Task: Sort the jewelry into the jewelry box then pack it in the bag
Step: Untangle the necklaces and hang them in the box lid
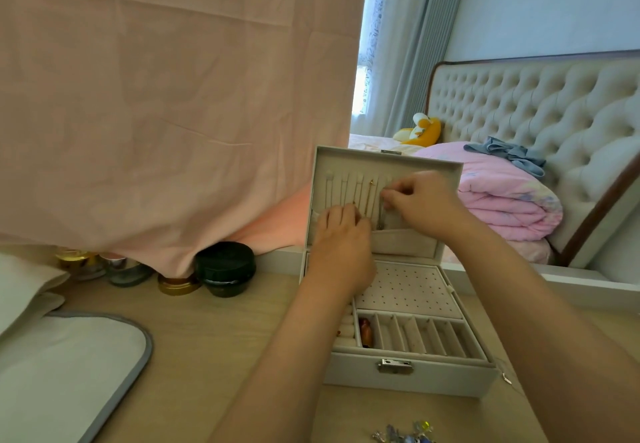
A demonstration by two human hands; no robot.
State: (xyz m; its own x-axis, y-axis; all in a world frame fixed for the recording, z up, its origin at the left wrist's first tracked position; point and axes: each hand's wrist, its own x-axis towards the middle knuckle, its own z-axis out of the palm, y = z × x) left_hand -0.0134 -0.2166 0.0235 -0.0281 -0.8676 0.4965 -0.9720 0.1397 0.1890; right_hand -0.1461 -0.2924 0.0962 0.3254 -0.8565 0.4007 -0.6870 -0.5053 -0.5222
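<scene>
A white jewelry box (408, 378) stands open on the wooden table, its lid (388, 160) upright with a row of necklace hooks inside. Thin gold chains (369, 196) hang from the hooks. My right hand (420, 200) pinches the top of a chain (381, 214) near a hook. My left hand (341, 234) is at the lower ends of the chains, fingers curled on one. The tray holds an amber piece (366, 331) in a slot beside empty dividers and a dotted earring panel (405, 290). Loose jewelry (405, 434) lies at the table's front edge.
A white bag with grey trim (69, 366) lies at the left. Cosmetic jars, among them a black one (225, 267), stand under a hanging pink cloth (173, 96). A small silver piece (506, 378) lies right of the box. Behind is a bed with a pink quilt (502, 196).
</scene>
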